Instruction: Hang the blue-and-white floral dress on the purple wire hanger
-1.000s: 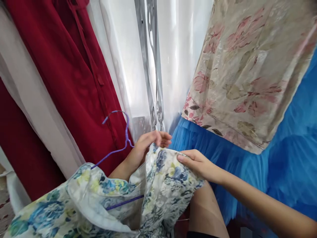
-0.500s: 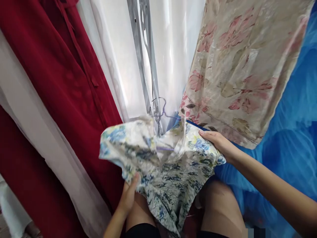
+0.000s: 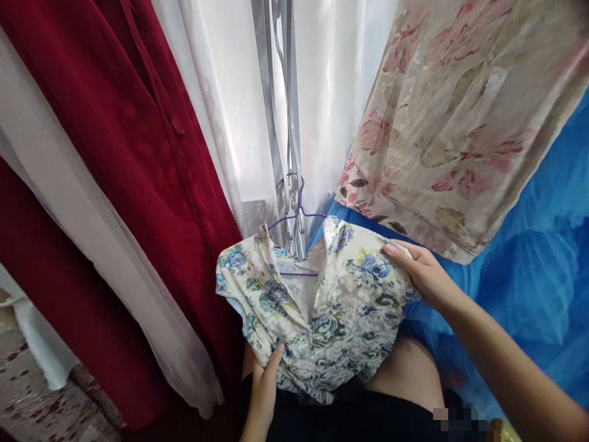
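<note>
A white blouse point(image 3: 340, 307) with blue, yellow and green flowers is spread over my lap, its V-neck facing away from me. Inside its shoulders sits a thin purple clothes hanger point(image 3: 300, 212), whose hook and lower bar show at the neckline. My left hand point(image 3: 265, 383) grips the blouse low on its left side, thumb on top and the other fingers hidden beneath. At the right shoulder, my right hand point(image 3: 416, 270) pinches the sleeve edge between thumb and fingers.
Grey metal bars point(image 3: 276, 92) stand ahead before a white curtain point(image 3: 331, 92), close to the hanger's hook. Red cloth point(image 3: 133, 153) hangs at left, beige floral cloth point(image 3: 460, 135) at right, above blue ruffled fabric point(image 3: 519, 294).
The blouse has shifted right and its front lies more open and flat. Both hands keep hold of it and have moved slightly, the left one to the right and down.
</note>
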### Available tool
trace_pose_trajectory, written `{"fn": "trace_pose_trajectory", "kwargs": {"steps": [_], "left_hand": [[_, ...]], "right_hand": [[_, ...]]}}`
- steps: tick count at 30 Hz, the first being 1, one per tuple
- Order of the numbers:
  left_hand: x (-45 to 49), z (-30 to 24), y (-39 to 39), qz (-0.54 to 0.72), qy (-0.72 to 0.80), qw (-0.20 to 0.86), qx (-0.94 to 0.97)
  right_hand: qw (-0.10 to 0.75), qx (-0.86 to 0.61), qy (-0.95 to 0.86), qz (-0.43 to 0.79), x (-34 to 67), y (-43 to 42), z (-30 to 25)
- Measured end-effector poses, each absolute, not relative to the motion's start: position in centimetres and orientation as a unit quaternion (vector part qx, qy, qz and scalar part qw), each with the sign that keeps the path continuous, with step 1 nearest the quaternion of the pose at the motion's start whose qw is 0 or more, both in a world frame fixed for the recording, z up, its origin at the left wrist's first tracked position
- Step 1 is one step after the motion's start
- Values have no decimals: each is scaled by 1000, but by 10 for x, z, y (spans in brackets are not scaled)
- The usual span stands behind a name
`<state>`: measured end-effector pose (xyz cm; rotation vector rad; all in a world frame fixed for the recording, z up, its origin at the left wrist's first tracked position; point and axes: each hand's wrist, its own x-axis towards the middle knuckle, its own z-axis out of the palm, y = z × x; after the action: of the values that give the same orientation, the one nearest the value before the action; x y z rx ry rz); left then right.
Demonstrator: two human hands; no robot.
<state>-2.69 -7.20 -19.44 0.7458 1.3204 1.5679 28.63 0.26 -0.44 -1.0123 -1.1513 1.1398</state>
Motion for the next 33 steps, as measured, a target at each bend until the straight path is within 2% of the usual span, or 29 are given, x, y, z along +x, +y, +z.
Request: {"fn": "trace_pose_trajectory", "kwargs": {"steps": [4,8,11,15,20,28,33], "left_hand": [[-15,-213,-92,620,569,453,293],[-19,-222,-96,602,590,428,327],[-15,-219,-96,588,589,436,342],[13,-223,-106,554,582,477,356],[43,-239,-125,525,607,459,381],[22,-226,-129,534,624,424,382],[19,-225,-128,526,622,437,380]], "right_hand": [[711,-475,-378,356,285,-16,-89],[732,-474,-315,374,273,-45,-164],[725,-500,-295,372,259,-67,-190],[634,-495,-408,432,238,-81,-185],[544,-430,-502,516,211,-58,-157],[530,-432,-506,526,175,-20,-150],[539,-423,-474,554,166,-18,-153]]}}
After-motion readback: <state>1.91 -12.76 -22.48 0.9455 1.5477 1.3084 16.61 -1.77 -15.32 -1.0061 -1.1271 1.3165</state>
